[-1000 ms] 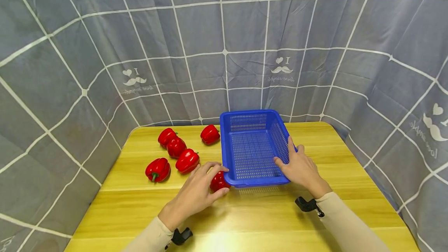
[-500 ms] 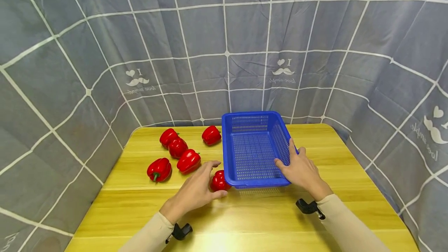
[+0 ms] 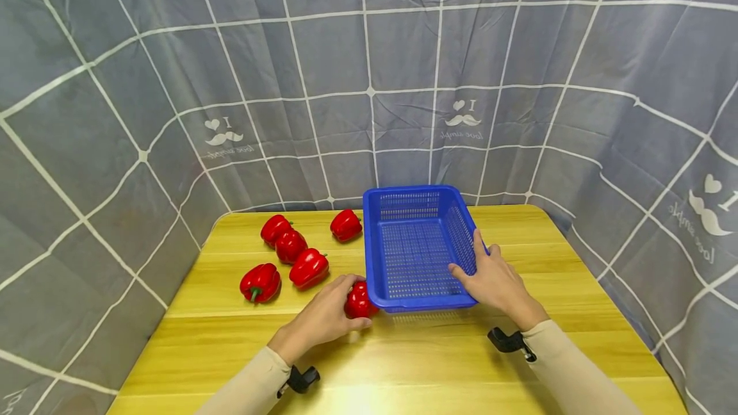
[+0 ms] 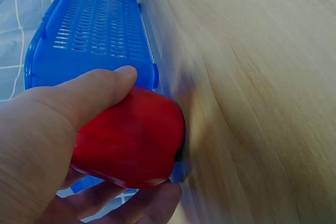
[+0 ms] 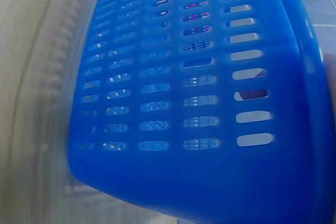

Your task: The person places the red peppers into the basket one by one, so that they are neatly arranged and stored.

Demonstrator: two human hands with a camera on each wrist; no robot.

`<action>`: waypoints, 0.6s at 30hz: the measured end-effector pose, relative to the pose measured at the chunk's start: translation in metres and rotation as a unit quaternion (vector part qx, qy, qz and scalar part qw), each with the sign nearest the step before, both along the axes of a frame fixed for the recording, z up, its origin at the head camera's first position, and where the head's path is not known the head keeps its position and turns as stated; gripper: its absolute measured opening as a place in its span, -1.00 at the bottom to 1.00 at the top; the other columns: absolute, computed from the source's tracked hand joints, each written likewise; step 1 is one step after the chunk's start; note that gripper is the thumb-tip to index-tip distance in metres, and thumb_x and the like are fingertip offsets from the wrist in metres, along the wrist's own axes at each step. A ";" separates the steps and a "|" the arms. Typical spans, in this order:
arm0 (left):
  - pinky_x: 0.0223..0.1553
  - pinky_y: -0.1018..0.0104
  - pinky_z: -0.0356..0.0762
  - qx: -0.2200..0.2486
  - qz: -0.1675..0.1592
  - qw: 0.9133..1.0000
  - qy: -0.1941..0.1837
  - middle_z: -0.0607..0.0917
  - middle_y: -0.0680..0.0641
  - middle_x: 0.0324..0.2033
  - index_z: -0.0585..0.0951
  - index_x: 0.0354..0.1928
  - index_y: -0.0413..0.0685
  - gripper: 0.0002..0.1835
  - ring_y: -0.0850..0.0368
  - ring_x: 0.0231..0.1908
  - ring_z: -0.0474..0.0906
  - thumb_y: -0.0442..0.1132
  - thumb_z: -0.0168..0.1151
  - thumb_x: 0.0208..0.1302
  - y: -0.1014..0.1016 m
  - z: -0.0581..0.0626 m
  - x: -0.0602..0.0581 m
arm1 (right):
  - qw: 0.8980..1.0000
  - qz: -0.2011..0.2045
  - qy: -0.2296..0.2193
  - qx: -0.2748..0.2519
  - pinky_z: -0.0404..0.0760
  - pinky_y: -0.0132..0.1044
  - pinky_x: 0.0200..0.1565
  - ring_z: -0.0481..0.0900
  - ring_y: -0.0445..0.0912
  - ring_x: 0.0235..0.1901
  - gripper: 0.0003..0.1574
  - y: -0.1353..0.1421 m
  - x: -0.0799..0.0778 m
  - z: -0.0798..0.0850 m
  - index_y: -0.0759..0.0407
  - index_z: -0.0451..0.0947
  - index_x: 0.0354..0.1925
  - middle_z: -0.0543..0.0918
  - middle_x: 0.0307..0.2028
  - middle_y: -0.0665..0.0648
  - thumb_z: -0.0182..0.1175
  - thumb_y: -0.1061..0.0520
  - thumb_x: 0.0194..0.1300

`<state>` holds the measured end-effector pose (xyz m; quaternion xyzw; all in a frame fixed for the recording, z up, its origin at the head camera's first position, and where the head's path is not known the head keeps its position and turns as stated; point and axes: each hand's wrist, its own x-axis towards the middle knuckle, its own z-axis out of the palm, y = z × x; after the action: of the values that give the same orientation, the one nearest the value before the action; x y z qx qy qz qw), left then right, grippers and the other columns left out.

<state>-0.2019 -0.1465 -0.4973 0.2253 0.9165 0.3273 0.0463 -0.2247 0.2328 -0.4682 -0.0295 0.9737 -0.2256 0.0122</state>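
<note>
In the head view my left hand (image 3: 323, 320) holds a red bell pepper (image 3: 359, 303) at the near left corner of a blue plastic basket (image 3: 425, 303). The left wrist view shows the thumb along one side of this bell pepper (image 4: 134, 137) and the fingers curled round the other, close to the table surface. My right hand (image 3: 499, 284) grips the basket's right rim, its thumb inside and the fingers over the outer side. Only the perforated blue basket wall (image 5: 157, 171) fills most of the right wrist view. The basket holds nothing.
Several more red bell peppers lie left of the basket: one with a green stem (image 3: 261, 283), a group behind it (image 3: 291, 246), and one near the far edge (image 3: 346, 225). A grey checked curtain (image 3: 323, 114) surrounds the wooden table (image 3: 230, 351) on three sides.
My left hand first drew back slightly from the basket's corner, uncovering the bell pepper, then closed round it. The right hand and basket have stayed in place.
</note>
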 end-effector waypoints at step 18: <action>0.39 -0.26 0.83 0.006 0.033 0.999 0.021 0.74 -0.25 0.36 0.56 0.48 -0.13 -0.15 -0.24 0.37 0.75 -0.08 0.82 0.25 -0.005 -0.003 0.000 | 1.000 -0.011 0.007 -0.004 0.55 -0.11 -0.50 0.60 0.11 -0.41 0.42 0.001 -0.001 -0.006 0.24 -0.29 0.93 0.41 0.48 0.68 0.24 -0.42 0.69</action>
<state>-0.2019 -0.1510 -0.5001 0.2026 0.9222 0.3291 0.0146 -0.2261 0.2339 -0.4747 -0.0201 0.9732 -0.2292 0.0028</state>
